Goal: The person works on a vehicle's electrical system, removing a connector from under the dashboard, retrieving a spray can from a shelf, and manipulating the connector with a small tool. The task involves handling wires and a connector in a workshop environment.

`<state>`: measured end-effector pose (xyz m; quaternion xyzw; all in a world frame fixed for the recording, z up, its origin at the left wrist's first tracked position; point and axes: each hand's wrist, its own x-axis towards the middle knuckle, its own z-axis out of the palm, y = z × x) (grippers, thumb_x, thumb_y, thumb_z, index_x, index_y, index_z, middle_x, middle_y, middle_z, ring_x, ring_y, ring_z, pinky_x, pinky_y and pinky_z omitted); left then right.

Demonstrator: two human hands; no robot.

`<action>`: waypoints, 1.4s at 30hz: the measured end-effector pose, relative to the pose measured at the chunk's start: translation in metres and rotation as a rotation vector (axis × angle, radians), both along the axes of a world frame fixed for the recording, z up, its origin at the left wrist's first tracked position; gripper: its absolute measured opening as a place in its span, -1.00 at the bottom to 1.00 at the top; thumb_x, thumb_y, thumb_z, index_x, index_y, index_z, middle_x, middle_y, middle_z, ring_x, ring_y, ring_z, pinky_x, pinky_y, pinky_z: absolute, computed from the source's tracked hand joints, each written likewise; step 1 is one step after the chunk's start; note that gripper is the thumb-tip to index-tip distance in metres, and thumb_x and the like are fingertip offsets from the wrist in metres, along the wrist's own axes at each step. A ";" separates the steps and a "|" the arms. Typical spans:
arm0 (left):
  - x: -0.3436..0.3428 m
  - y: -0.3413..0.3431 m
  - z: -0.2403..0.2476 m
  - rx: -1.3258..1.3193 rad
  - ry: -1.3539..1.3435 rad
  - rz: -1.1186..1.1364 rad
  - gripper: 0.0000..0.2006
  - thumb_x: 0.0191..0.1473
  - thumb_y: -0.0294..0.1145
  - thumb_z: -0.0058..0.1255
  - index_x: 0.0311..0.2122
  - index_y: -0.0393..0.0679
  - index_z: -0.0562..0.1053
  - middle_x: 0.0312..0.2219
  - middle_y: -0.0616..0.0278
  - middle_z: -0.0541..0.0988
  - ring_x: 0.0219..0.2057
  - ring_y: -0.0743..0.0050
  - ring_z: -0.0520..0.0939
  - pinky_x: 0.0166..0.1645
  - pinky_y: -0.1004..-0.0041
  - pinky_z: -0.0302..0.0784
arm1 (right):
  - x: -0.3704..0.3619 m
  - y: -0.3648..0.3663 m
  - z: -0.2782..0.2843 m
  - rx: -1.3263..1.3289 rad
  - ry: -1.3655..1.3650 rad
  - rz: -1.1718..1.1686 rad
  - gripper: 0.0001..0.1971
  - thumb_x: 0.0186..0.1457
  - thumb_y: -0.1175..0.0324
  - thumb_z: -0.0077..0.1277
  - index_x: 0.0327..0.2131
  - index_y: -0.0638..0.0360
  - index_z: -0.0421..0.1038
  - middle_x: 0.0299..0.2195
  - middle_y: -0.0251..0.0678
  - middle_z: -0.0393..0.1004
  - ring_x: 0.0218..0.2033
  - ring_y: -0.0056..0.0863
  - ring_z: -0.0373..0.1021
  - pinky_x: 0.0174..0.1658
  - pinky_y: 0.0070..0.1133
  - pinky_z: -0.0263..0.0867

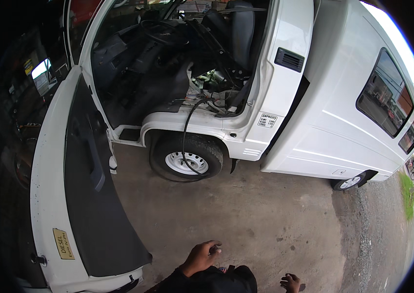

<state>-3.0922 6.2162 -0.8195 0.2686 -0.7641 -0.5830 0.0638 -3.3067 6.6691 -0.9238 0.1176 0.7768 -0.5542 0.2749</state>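
Note:
At the lower middle, my left hand (202, 258) is in front of my dark clothing with its fingers curled in. A dark patch shows at its fingertips, but I cannot make out whether it is an object. My right hand (291, 282) hangs at the bottom edge, over the ground, its fingers loosely bent and apart, with no object visible in it. Neither hand touches the white van (292, 53) ahead. Its cab stands open, and engine parts (209, 79) show under the raised seat (242, 34). A black hose (185, 132) hangs from there over the front wheel (187, 162).
The opened van door (92, 195), with a dark inner panel, reaches along my left side. Stained concrete (246, 210) lies between me and the van. To the right are the rear wheel (351, 182), gravel (365, 244) and a grass strip (406, 195).

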 end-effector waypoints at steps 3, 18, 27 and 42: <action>-0.037 -0.052 0.035 -0.009 0.073 0.177 -0.67 0.27 -0.22 0.14 0.03 -0.22 0.55 -0.28 0.04 0.69 -0.27 0.29 0.73 -0.14 0.35 0.60 | -0.047 -0.109 -0.039 0.130 -0.014 0.412 -0.74 0.28 0.24 0.12 -0.13 0.26 0.57 -0.40 -0.33 0.58 -0.50 -0.56 0.43 -0.43 -0.59 0.36; -0.121 -0.389 0.048 -0.140 -0.014 0.587 -0.69 0.27 -0.34 0.16 0.06 -0.21 0.53 -0.30 0.15 0.70 -0.26 0.48 0.70 -0.12 0.42 0.58 | -0.221 -0.796 0.077 -0.213 0.674 1.161 -0.76 0.20 0.31 0.16 -0.14 0.26 0.59 -0.24 -0.04 0.66 -0.21 -0.20 0.62 -0.13 -0.41 0.49; -0.151 -0.676 -0.024 -0.008 0.247 0.695 -0.65 0.18 -0.39 0.27 0.04 -0.25 0.52 -0.33 0.19 0.66 -0.32 0.52 0.69 -0.23 0.50 0.59 | -0.185 -1.109 0.077 -0.186 0.785 1.084 -0.70 0.10 0.44 0.15 -0.07 0.24 0.54 -0.14 -0.02 0.54 -0.21 -0.06 0.56 -0.14 -0.30 0.48; -0.243 -0.841 -0.081 -0.420 0.136 0.052 -0.52 0.02 -0.56 0.25 0.11 -0.19 0.49 0.00 -0.08 0.55 0.05 -0.15 0.54 0.21 0.08 0.41 | -0.172 -1.173 0.057 -0.102 0.913 1.046 -0.76 0.05 0.49 0.15 -0.15 0.18 0.54 -0.22 -0.09 0.53 -0.18 -0.03 0.51 -0.14 -0.28 0.47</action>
